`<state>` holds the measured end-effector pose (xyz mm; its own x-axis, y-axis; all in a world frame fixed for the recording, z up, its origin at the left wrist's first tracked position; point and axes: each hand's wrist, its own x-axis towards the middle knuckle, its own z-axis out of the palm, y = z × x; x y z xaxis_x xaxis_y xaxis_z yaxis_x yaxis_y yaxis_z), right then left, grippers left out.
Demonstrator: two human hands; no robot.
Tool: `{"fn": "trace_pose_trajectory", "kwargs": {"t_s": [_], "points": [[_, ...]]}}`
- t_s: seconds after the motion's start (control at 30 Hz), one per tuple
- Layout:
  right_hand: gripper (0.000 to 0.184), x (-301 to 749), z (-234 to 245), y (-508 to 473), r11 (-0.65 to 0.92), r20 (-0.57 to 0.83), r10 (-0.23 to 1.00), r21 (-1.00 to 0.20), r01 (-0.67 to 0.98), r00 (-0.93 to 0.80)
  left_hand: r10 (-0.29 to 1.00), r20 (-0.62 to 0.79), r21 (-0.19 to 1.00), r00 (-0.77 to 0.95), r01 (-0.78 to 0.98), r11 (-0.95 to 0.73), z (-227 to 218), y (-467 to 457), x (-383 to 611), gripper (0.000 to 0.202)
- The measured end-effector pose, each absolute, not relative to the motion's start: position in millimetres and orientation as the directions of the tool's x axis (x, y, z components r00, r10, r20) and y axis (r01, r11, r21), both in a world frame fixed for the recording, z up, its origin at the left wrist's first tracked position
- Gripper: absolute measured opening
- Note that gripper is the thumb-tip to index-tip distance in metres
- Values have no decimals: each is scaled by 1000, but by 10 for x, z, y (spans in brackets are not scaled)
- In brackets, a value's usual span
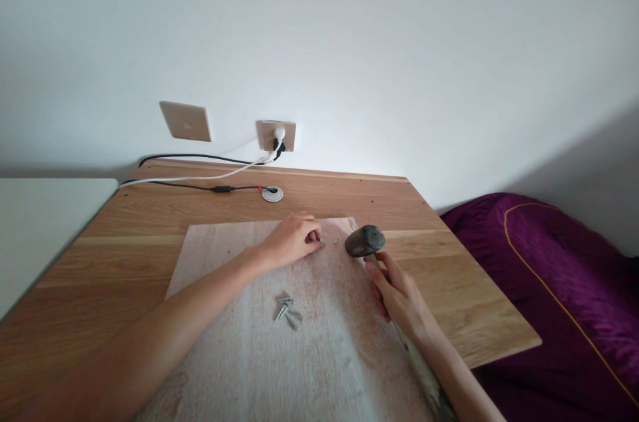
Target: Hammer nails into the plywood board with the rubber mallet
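Note:
My left hand (pixel 298 239) rests near the far edge of a pale wooden board (pixel 259 369). Its thumb and fingers are pinched around a small nail, of which only the metal tip of the head (pixel 321 240) shows. My right hand (pixel 399 292) grips a mallet by its wooden handle, close under the dark head (pixel 365 241). The mallet head hangs just to the right of the left hand, over the board's right edge. A small metal piece (pixel 337 241) is on the board between them. Several loose silver nails (pixel 287 310) lie in a pile nearer to me.
The board lies on a wooden desk (pixel 449 275) against a white wall. Black and white cables (pixel 200 178) run along the back to a wall socket (pixel 277 136), beside a round cable grommet (pixel 272 194). Purple fabric (pixel 549 262) lies right of the desk; a white surface (pixel 50 229) is at left.

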<state>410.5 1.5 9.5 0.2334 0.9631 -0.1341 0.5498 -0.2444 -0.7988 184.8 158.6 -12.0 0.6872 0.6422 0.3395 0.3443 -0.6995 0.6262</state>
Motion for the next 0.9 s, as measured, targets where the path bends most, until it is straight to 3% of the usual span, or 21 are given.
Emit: {"fn": "trace_pose_trajectory", "kwargs": {"t_s": [0.33,0.63,0.9], "points": [[54,4121,76,5,-259,-150,960,-799,543,238,671,286,691,684,337,-639,-133,1593,1859,11],[44,3957,250,13,-195,-131,979,-835,514,157,670,250,698,699,350,-625,-125,1608,1852,12],[41,3633,448,156,-131,-108,991,-752,646,75,681,272,691,680,354,-630,-97,1594,1824,3]]}}
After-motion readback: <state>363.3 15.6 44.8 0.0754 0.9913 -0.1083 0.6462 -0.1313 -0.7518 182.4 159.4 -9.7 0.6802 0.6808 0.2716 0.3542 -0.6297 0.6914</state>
